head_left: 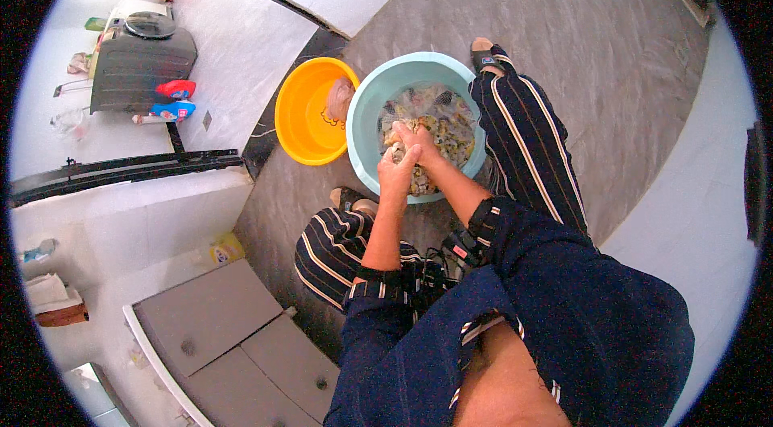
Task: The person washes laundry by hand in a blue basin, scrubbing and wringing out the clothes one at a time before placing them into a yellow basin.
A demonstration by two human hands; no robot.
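Note:
A round light-blue basin (364, 117) stands on the floor between my feet. In it lies wet patterned cloth (451, 133) in yellow, grey and dark tones, with cloudy water or suds around it. My left hand (397, 168) and my right hand (415, 140) are close together over the basin's near-left part. Both are closed round a bunched piece of the cloth, the right a little farther off than the left. The fingertips are partly hidden in the folds. A yellow-orange basin (302, 125) touches the blue one on its left and holds a pinkish bundled cloth (340, 99).
Grey floor (547, 33) surrounds the basins. My striped trouser legs (531, 145) flank the blue basin. On the left are a grey washing machine (145, 65) with red and blue bottles (173, 111) beside it, and a grey cabinet (197, 314) at the lower left.

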